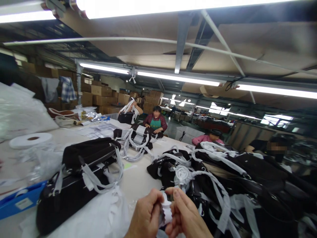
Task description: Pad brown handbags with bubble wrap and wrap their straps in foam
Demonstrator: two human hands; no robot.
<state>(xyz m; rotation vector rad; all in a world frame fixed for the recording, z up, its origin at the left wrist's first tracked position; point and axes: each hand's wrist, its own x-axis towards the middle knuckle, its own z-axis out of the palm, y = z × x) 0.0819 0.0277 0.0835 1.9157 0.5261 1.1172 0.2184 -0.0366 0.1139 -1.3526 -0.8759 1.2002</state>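
Observation:
Low in the middle of the head view, my left hand (148, 213) and my right hand (184, 211) come together around a small white strip (166, 211). Both have their fingers closed on it, and its lower end is partly hidden between them. Beyond and right of my hands lies a heap of black bags (230, 165) with white-wrapped handles. A black bag (74, 188) rests to the left, its handles also wrapped in white. White sheets (106, 215) are spread between that bag and my left hand.
A blue box (22, 200), a white roll (31, 140) and clear plastic (44, 162) are on the left of the table (141, 178). Several people sit or stand around the far side, one in a green apron (155, 123). More bags lie mid-table; cartons (101, 96) are stacked behind.

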